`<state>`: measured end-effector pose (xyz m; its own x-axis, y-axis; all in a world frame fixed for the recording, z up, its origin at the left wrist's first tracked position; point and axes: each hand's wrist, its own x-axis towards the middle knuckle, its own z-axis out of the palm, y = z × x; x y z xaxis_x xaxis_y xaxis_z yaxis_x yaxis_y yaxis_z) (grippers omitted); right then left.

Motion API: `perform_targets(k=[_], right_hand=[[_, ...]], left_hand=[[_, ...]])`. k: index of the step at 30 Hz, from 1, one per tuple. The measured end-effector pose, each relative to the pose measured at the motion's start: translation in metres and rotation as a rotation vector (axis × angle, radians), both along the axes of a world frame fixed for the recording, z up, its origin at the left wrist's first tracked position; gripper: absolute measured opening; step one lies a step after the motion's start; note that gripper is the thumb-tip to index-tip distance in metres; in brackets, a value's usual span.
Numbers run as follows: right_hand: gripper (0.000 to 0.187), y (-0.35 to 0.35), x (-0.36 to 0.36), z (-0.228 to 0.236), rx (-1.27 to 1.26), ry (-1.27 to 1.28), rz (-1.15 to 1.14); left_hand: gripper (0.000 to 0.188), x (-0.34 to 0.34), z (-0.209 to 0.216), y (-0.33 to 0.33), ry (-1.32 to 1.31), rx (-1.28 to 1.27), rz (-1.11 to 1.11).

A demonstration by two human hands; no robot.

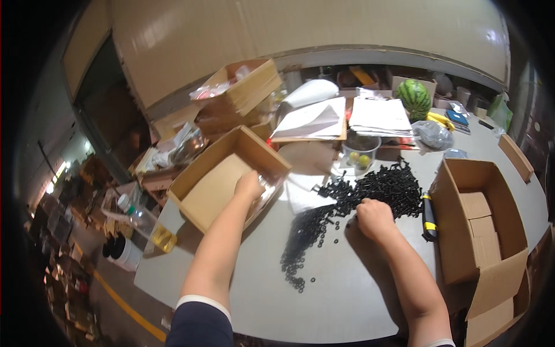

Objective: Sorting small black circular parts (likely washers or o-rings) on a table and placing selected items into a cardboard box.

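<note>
The single view comes from a wide fisheye camera worn on the person's head, the left one of a side-by-side pair, looking forward and down across the desk (pixel 260 306). It is near enough that the forearms (pixel 217 248) rise large from the lower edge, with the left hand (pixel 248 186) a little left of centre and the right hand (pixel 376 218) right of it. Upright and unmirrored, the view reaches from the desk's near edge to the beige wall (pixel 324 29) above and the floor (pixel 127 286) at left; straight edges bow toward its dark rim.
</note>
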<state>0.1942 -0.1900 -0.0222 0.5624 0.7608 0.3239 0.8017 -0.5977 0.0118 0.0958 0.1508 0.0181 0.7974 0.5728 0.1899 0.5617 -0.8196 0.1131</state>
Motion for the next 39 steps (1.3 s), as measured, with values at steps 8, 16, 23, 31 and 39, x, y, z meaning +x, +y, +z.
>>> perform_targets(k=[8, 16, 23, 31, 39], right_hand=[[0.008, 0.004, -0.012, 0.022, -0.087, 0.023, 0.015], [0.007, 0.006, -0.023, 0.020, -0.100, 0.023, -0.083], [0.005, 0.011, -0.030, 0.016, -0.162, 0.019, -0.113], [0.005, 0.008, -0.031, 0.011, 0.079, -0.084, -0.030], [0.031, 0.027, -0.062, 0.034, 0.608, 1.075, 0.330]], left_hand=[[0.016, 0.001, 0.012, -0.016, -0.226, -0.107, -0.039], [0.016, -0.061, 0.051, -0.096, -0.563, -0.137, -0.351], [0.013, -0.113, 0.010, -0.154, -0.675, -0.668, -0.405], [0.011, -0.125, -0.005, -0.164, -0.544, -0.999, -0.366], [0.015, -0.124, -0.014, -0.162, -0.528, -1.544, -0.343]])
